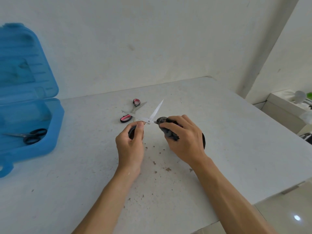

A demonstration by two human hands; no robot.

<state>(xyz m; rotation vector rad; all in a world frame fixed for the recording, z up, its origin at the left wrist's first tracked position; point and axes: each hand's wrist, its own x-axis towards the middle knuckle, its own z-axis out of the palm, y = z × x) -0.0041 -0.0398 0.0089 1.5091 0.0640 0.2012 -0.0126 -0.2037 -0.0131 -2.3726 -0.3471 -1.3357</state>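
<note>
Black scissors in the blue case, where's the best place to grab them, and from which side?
Probably the handle loops, with fingers coming from the right and above. The scissors lie flat in the open blue case, loops at their right end, thin blades pointing left.

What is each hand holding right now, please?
Left hand: closed, gripping a handle of the scissors.
Right hand: closed, holding a dark cloth at the scissors' pivot.

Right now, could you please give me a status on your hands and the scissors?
Left hand grips scissors handle. Right hand holds cloth by the pivot. Blades open. Pink scissors lie behind.
</note>
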